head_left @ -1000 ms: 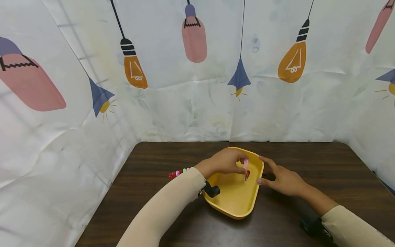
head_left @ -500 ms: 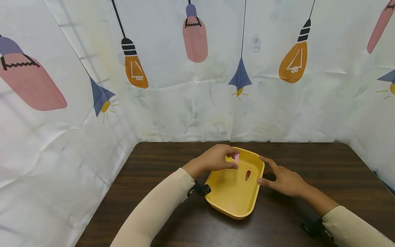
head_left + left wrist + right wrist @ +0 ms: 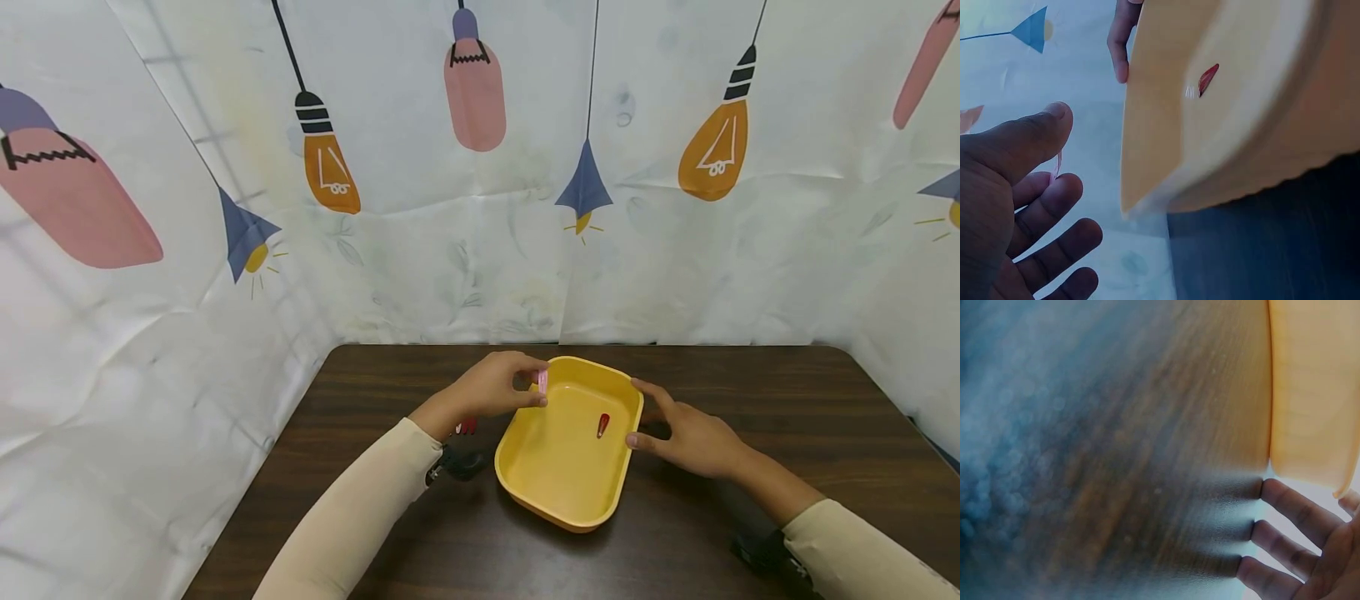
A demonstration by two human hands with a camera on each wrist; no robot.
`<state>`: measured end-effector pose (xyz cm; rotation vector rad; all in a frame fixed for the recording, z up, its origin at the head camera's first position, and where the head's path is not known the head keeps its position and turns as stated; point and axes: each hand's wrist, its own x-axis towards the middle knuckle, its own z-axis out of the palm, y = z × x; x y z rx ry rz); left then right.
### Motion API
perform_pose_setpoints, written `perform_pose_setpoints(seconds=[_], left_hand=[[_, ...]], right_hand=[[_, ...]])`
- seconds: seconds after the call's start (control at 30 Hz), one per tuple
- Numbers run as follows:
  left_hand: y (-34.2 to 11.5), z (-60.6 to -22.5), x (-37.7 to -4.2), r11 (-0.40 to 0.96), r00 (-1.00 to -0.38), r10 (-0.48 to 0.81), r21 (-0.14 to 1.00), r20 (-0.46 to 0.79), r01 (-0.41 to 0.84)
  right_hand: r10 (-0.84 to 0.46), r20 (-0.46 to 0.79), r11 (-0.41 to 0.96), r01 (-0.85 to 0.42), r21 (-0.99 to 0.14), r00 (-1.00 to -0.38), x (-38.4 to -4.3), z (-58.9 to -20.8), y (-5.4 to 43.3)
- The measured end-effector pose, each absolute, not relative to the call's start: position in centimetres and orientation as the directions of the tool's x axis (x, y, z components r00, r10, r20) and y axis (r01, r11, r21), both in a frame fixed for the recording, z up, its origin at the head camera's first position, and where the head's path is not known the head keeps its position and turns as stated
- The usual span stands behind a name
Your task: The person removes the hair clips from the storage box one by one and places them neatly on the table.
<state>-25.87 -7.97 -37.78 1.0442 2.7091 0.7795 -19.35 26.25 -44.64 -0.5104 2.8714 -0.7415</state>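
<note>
My left hand (image 3: 495, 385) pinches a small pink hair clip (image 3: 542, 382) between thumb and fingers, by the upper left rim of a yellow plastic tray (image 3: 567, 492). In the left wrist view only a thin edge of the pink clip (image 3: 1057, 167) shows. A dark red snap hair clip (image 3: 603, 426) lies on the tray floor, towards its right side. Against the tray's right wall rests my right hand (image 3: 693, 437), thumb and index finger apart. Its other fingers (image 3: 1288, 550) reach down to the tabletop in the right wrist view.
Several red clips (image 3: 467, 426) lie on the table, partly hidden behind the left wrist. The dark wooden table (image 3: 750, 392) ends at a white printed cloth (image 3: 450, 267) at the back. A black wrist camera (image 3: 462, 464) sits below the left hand.
My left hand has moved left, from above the red clip to the tray's left rim, carrying the pink hair clip. The red clip stays in the tray. My right hand has stayed put.
</note>
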Motion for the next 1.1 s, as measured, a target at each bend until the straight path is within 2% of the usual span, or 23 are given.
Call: perform_pose_setpoints(seconds=[0.5, 0.87, 1.1], left_hand=[[-11.8, -39.1, -25.6, 0.644, -0.804, 0.593, 0.571, 0.050, 0.510], [-14.4, -39.8, -24.7, 0.691, -0.858, 0.513, 0.578, 0.031, 0.434], [-15.6, -40.4, -24.6, 0.698, -0.868, 0.491, 0.565, 0.069, 0.440]], right_hand=[[-0.358, -0.047, 0.820, -0.290, -0.493, -0.933, -19.4, -44.6, 26.2], [-0.353, -0.049, 0.824, -0.286, -0.490, -0.934, -19.3, -44.5, 26.2], [-0.353, -0.047, 0.824, -0.286, -0.489, -0.935, -19.4, -44.6, 26.3]])
